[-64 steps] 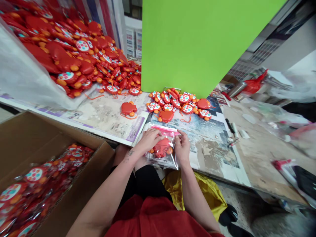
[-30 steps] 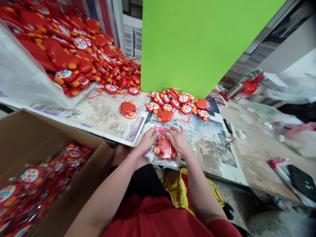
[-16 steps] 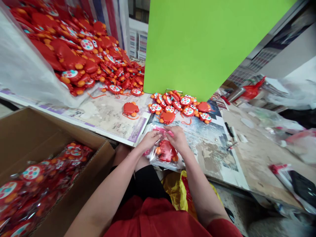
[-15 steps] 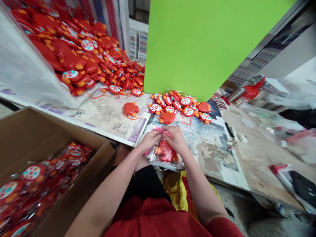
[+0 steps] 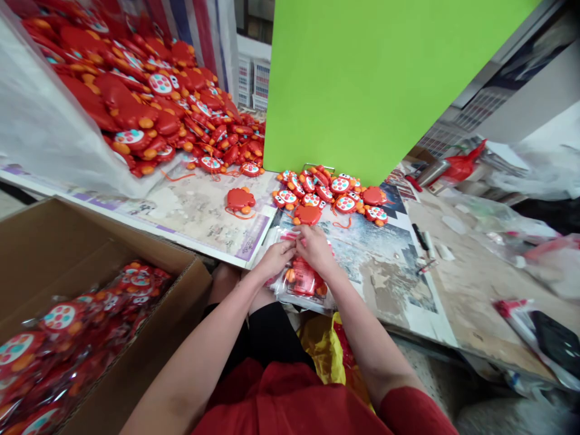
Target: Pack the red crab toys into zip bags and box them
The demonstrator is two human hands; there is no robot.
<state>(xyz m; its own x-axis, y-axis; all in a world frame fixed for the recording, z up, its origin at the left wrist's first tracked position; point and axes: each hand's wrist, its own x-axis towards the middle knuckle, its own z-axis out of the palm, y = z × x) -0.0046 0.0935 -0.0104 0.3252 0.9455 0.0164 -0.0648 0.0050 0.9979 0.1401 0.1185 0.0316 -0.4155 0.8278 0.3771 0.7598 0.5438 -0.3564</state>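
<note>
A clear plastic bag (image 5: 285, 292) with pink-red print at its top lies at the table's near edge, over other bags. Inside it shows a red toy (image 5: 308, 279) with orange feet, its plain red side up. My left hand (image 5: 274, 260) and my right hand (image 5: 316, 250) meet at the bag's upper end. Both have their fingers closed on the plastic there, fingertips nearly touching. The fingers partly cover the bag's top edge. Just beyond my hands lies a loose red toy (image 5: 308, 214), shell side hidden.
Several similar toys (image 5: 347, 204) lie before an upright green board (image 5: 362, 84). More spill from a large white bag (image 5: 54, 121) at left. One toy (image 5: 240, 199) lies apart. A cardboard box (image 5: 176, 284) at lower left holds bagged toys. Pens (image 5: 421, 237) and a black phone-like object (image 5: 555, 341) lie right.
My fingers have shifted slightly at the bag's top, the right hand a little farther away from me. The pink print between my hands is now more covered. The bag stays in place.
</note>
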